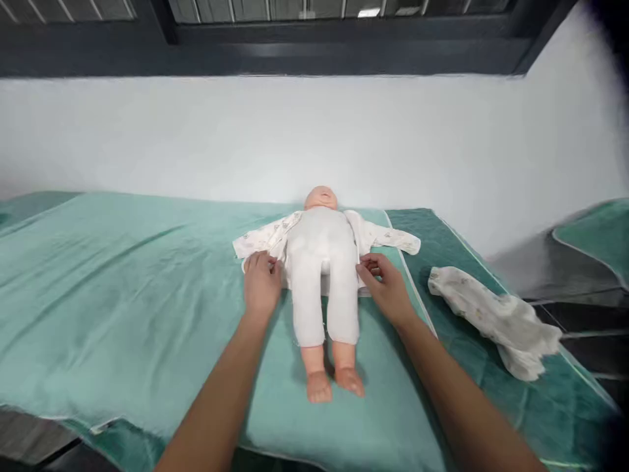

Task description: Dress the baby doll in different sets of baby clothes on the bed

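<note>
A baby doll (322,239) with a white cloth body lies on its back, head toward the wall and bare feet toward me. Its arms are inside the sleeves of a white printed baby shirt (390,237), which lies spread open beneath and beside the torso. On the doll's left-hand side in the picture, my left hand (262,282) is closed on one front edge of the shirt. My right hand (386,285) pinches the opposite edge, close to the doll's hip. The fingertips partly hide the cloth they grip.
A light green sheet (147,295) covers the bed, over a darker green cover (550,413). Crumpled white printed baby clothing (491,318) lies at the right. Behind the bed stands a white wall (221,137) below a dark window frame (314,56).
</note>
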Action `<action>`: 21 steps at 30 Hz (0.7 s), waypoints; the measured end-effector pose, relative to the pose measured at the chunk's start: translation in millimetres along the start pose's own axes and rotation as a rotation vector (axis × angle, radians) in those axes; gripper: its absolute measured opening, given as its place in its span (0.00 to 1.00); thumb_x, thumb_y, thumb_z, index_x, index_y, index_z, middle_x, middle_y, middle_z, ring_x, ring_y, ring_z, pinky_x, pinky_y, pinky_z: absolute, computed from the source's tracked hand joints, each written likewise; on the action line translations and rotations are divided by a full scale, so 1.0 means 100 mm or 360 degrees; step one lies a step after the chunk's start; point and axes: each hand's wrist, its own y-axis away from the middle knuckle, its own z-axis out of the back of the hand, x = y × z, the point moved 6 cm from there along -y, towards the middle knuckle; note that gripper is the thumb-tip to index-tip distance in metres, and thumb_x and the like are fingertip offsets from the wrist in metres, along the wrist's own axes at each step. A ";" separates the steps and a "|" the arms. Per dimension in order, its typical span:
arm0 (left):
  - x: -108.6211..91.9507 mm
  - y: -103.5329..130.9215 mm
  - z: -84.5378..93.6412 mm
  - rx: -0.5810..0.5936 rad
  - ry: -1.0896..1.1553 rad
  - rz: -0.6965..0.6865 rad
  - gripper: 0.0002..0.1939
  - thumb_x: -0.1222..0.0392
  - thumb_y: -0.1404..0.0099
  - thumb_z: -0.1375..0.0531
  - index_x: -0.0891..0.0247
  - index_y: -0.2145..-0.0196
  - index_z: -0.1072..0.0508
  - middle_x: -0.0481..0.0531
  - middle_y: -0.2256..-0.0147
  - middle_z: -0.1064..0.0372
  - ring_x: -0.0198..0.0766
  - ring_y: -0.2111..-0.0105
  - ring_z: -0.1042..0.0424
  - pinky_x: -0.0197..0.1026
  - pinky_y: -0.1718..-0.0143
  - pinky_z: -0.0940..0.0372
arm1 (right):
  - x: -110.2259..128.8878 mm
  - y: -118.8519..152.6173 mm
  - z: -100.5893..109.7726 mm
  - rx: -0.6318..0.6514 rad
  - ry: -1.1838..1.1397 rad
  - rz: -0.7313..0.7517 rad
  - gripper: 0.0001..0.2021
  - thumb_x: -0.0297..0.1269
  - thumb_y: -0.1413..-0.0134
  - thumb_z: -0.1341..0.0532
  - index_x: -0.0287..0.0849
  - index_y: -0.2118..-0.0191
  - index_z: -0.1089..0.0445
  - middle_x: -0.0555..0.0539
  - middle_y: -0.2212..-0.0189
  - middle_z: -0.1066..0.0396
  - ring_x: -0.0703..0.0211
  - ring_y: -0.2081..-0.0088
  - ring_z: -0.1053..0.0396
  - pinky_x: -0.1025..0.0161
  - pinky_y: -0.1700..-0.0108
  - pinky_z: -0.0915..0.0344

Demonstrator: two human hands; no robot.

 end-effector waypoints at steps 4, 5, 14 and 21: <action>-0.04 0.07 0.10 -0.0065 0.0402 0.0181 0.11 0.55 0.30 0.47 0.62 0.57 0.31 0.57 0.56 0.27 0.46 0.57 0.28 0.47 0.55 0.34 | -0.03 -0.02 0.02 -0.0015 0.0013 -0.0028 0.08 0.38 0.42 0.40 0.43 0.57 0.31 0.50 0.68 0.31 0.61 0.67 0.34 0.61 0.61 0.36; -0.07 0.08 0.12 -0.0063 0.0506 0.0167 0.11 0.54 0.30 0.48 0.61 0.56 0.31 0.57 0.55 0.27 0.44 0.57 0.27 0.46 0.56 0.33 | -0.02 -0.02 0.03 -0.0044 0.0001 -0.0020 0.08 0.37 0.42 0.40 0.43 0.58 0.31 0.51 0.69 0.31 0.61 0.67 0.34 0.61 0.61 0.36; -0.18 0.17 0.30 -0.0138 0.0650 0.0106 0.10 0.54 0.31 0.45 0.61 0.61 0.28 0.51 0.62 0.27 0.38 0.62 0.29 0.39 0.60 0.35 | 0.06 0.29 0.54 -0.0228 0.0788 0.0204 0.12 0.41 0.38 0.45 0.42 0.53 0.32 0.40 0.55 0.28 0.48 0.51 0.32 0.49 0.47 0.37; -0.34 0.36 0.48 -0.0197 0.0653 -0.0167 0.08 0.58 0.30 0.46 0.61 0.59 0.30 0.53 0.60 0.28 0.39 0.58 0.29 0.42 0.55 0.35 | 0.03 0.95 1.60 -0.0112 0.1997 0.0067 0.22 0.41 0.42 0.43 0.45 0.42 0.38 0.30 0.44 0.33 0.30 0.46 0.34 0.38 0.51 0.40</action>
